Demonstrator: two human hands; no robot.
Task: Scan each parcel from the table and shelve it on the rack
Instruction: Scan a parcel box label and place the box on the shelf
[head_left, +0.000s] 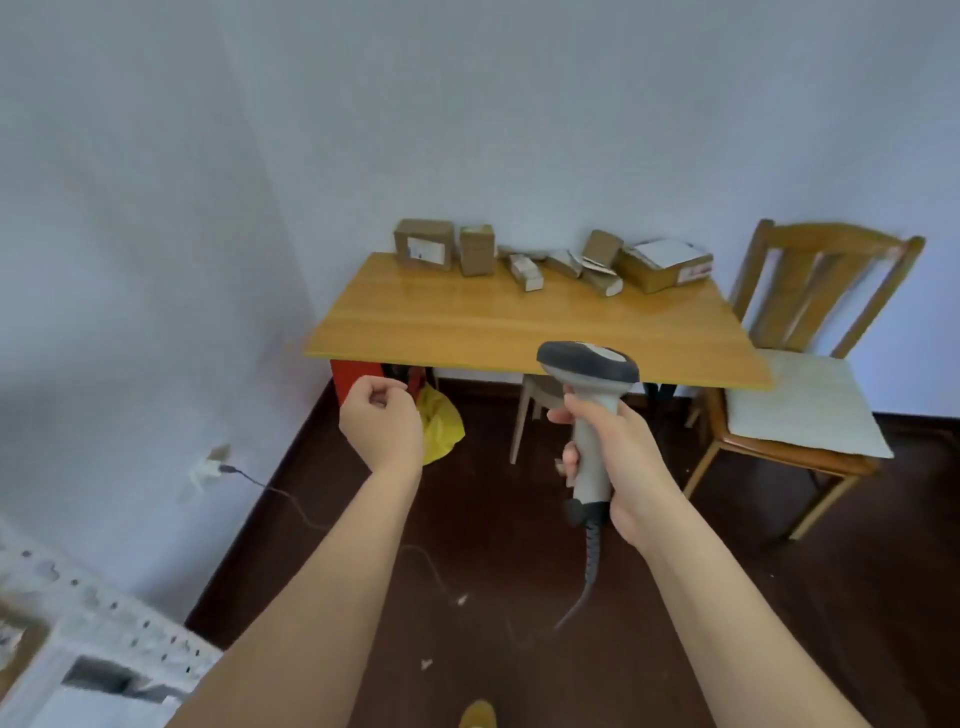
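Observation:
Several cardboard parcels line the far edge of the wooden table (467, 322), among them a box with a white label (423, 244) at the left and a wider flat box (665, 265) at the right. My right hand (618, 457) grips the handle of a grey barcode scanner (589, 364), its head pointing toward the table and its coiled cable hanging down. My left hand (382, 421) is raised in front of the table's near left corner, fingers loosely curled, holding nothing. A corner of the white metal rack (98, 613) shows at the lower left.
A wooden chair (810, 395) with a pale cushion stands right of the table. Under the table are a small stool (535, 410), a red box (353, 376) and a yellow bag (439, 423). A cable (291, 499) runs from a wall socket across the dark floor.

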